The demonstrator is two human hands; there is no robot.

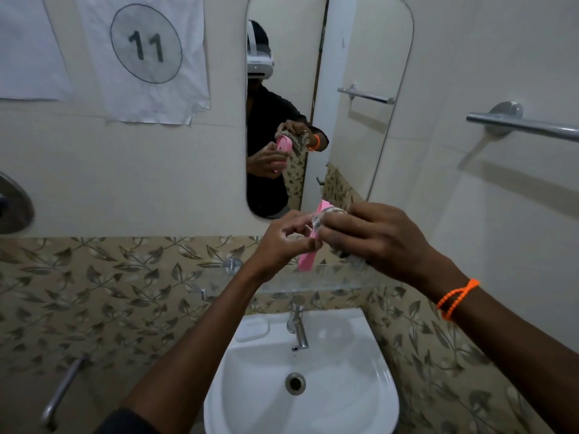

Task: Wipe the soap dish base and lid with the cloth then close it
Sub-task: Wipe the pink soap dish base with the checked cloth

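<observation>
Above the sink (369, 399), left hand (279, 245) pinches a pink soap dish part (305, 261) on edge, long axis near vertical, top tilted right, while right hand (376, 236) grips the cloth (329, 214) bunched against its upper end.

Dim, even indoor light with a soft grey cast. The towel bar (526, 125), up and right of the fingers, throws a blurred shadow downward (light from above). Wide-angle bending curves the edges; the hands look slightly motion-blurred.
</observation>
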